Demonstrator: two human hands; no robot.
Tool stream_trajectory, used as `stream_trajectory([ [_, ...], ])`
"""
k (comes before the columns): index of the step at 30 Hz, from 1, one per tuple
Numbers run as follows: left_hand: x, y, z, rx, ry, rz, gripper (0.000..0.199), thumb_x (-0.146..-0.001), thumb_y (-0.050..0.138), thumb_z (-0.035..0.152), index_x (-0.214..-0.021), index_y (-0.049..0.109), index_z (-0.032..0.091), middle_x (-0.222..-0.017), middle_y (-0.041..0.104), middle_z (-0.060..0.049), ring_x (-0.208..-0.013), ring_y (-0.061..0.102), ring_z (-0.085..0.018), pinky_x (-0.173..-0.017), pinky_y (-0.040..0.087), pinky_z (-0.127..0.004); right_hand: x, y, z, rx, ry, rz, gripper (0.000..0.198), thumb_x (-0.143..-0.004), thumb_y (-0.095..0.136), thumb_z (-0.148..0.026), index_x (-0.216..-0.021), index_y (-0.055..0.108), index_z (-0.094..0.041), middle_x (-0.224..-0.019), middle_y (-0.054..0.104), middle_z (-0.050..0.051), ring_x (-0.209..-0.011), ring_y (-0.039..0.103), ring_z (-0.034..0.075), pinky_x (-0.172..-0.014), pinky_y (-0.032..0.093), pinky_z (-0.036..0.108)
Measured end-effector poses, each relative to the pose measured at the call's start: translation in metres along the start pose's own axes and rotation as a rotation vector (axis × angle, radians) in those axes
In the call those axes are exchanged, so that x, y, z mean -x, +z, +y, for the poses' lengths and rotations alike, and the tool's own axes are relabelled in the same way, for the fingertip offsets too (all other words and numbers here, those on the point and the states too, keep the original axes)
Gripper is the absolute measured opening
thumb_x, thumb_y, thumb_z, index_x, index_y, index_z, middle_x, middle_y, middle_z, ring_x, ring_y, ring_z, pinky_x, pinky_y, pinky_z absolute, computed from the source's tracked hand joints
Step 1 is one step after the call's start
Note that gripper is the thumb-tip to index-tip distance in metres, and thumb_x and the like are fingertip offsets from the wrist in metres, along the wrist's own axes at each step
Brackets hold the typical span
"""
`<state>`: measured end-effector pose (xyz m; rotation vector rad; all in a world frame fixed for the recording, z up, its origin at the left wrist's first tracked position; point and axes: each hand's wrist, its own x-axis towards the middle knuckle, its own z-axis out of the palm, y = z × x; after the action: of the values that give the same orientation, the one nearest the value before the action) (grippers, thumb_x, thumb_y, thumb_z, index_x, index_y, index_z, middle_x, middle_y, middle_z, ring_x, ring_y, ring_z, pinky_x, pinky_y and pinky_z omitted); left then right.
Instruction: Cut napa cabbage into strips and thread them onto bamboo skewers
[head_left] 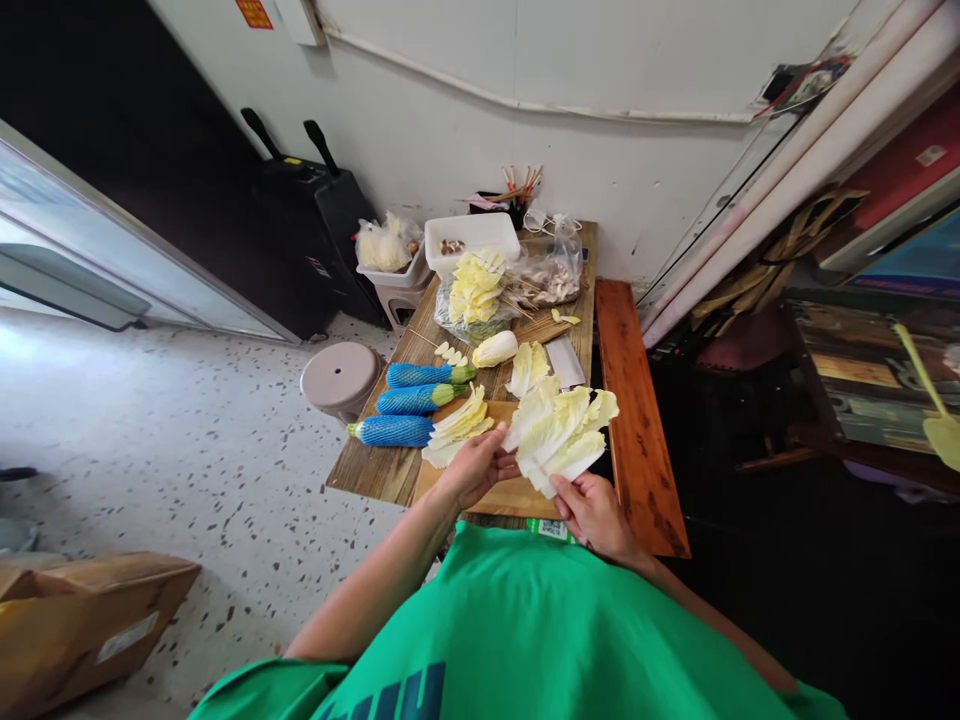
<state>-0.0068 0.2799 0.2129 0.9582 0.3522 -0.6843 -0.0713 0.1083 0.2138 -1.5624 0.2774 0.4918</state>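
Several pale yellow-white napa cabbage leaves (562, 430) are spread in a fan above a wooden cutting board (495, 500). My right hand (595, 513) pinches the leaves at their lower edge. At their left edge, my left hand (480, 468) has its fingers closed on them. More cabbage leaves (460, 425) lie on the board, left of my left hand. Behind the held fan, smaller loose leaves (528, 368) rest beside a small whole cabbage heart (495, 348).
Zucchini in blue netting (397, 431) lie on the wooden table (367, 478). Farther back are a pile of skewered leaves (476, 285), a bag of mushrooms (551, 275) and a white tub (471, 236). A stool (341, 375) stands left, a wooden bench (643, 440) right.
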Motion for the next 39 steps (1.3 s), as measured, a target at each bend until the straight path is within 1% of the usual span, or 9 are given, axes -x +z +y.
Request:
stream_trajectory([
  [2, 0.002, 0.004, -0.001, 0.000, 0.026, 0.010, 0.026, -0.078, 0.057, 0.035, -0.089, 0.061, 0.012, -0.086, 0.068, -0.011, -0.075, 0.066, -0.018, -0.073, 0.052, -0.032, -0.001, 0.000, 0.000, -0.030, -0.012, 0.004, 0.046, -0.073, 0.051, -0.060, -0.052, 0.040, -0.020, -0.034, 0.033, -0.009, -0.023, 0.026, 0.003, -0.025, 0.014, 0.018],
  [8, 0.006, 0.012, -0.007, -0.060, 0.042, 0.056, 0.020, -0.077, 0.059, 0.029, -0.087, 0.061, 0.011, -0.081, 0.069, -0.010, -0.075, 0.066, -0.019, -0.072, 0.053, -0.032, -0.004, 0.002, -0.001, -0.021, 0.003, -0.018, 0.048, -0.074, 0.050, -0.059, -0.049, 0.042, -0.019, -0.031, 0.032, -0.009, -0.023, 0.026, 0.003, -0.026, 0.014, 0.018],
  [18, 0.003, 0.017, -0.011, -0.017, -0.043, 0.096, 0.013, -0.074, 0.059, 0.017, -0.083, 0.062, 0.008, -0.076, 0.069, -0.012, -0.073, 0.066, -0.021, -0.070, 0.054, -0.034, -0.010, -0.001, 0.009, -0.034, -0.012, -0.029, 0.049, -0.074, 0.049, -0.061, -0.050, 0.042, -0.019, -0.030, 0.032, -0.009, -0.023, 0.026, 0.004, -0.026, 0.015, 0.019],
  [21, -0.001, 0.021, -0.012, 0.030, -0.003, 0.093, 0.014, -0.076, 0.058, 0.019, -0.085, 0.061, 0.009, -0.080, 0.069, -0.012, -0.075, 0.066, -0.020, -0.073, 0.053, -0.034, -0.016, -0.001, 0.011, -0.086, -0.013, -0.002, 0.048, -0.074, 0.050, -0.060, -0.050, 0.042, -0.019, -0.031, 0.032, -0.009, -0.023, 0.025, 0.003, -0.026, 0.014, 0.019],
  [24, -0.006, 0.022, -0.011, 0.077, 0.009, 0.052, 0.020, -0.078, 0.058, 0.027, -0.088, 0.060, 0.010, -0.085, 0.069, -0.013, -0.078, 0.065, -0.020, -0.075, 0.053, -0.034, -0.028, 0.000, 0.016, -0.149, -0.023, 0.000, 0.046, -0.073, 0.051, -0.059, -0.055, 0.045, -0.017, -0.037, 0.038, -0.009, -0.024, 0.026, 0.002, -0.026, 0.012, 0.018],
  [27, -0.014, 0.018, -0.017, 0.092, -0.009, 0.037, 0.020, -0.075, 0.062, 0.020, -0.093, 0.059, 0.011, -0.088, 0.068, -0.012, -0.081, 0.065, -0.019, -0.076, 0.052, -0.032, -0.043, 0.000, 0.025, -0.202, -0.008, -0.050, 0.044, -0.073, 0.053, -0.058, -0.063, 0.047, -0.016, -0.045, 0.046, -0.007, -0.025, 0.029, 0.001, -0.027, 0.013, 0.017],
  [32, -0.037, 0.005, -0.024, 0.128, -0.036, 0.198, 0.015, -0.072, 0.058, 0.003, -0.086, 0.058, 0.010, -0.080, 0.068, -0.010, -0.072, 0.065, -0.017, -0.070, 0.054, -0.030, -0.051, -0.011, 0.036, -0.197, 0.058, -0.227, 0.044, -0.071, 0.056, -0.056, -0.083, 0.051, -0.014, -0.054, 0.051, -0.008, -0.027, 0.035, 0.002, -0.027, 0.019, 0.015],
  [35, -0.055, -0.002, -0.009, 0.131, -0.005, 0.268, 0.014, -0.073, 0.055, 0.001, -0.083, 0.058, 0.010, -0.076, 0.067, -0.009, -0.068, 0.065, -0.016, -0.066, 0.055, -0.030, -0.050, -0.025, 0.039, -0.139, 0.044, -0.223, 0.048, -0.072, 0.056, -0.055, -0.096, 0.052, -0.014, -0.054, 0.049, -0.009, -0.029, 0.036, 0.002, -0.029, 0.023, 0.015],
  [39, -0.086, -0.009, 0.046, 0.136, 0.113, 0.337, 0.016, -0.074, 0.051, -0.003, -0.082, 0.057, 0.010, -0.075, 0.066, -0.008, -0.069, 0.065, -0.017, -0.064, 0.056, -0.031, -0.058, -0.047, 0.038, -0.147, 0.024, -0.173, 0.048, -0.077, 0.048, -0.057, -0.097, 0.053, -0.014, -0.055, 0.050, -0.007, -0.030, 0.038, 0.002, -0.030, 0.023, 0.015],
])
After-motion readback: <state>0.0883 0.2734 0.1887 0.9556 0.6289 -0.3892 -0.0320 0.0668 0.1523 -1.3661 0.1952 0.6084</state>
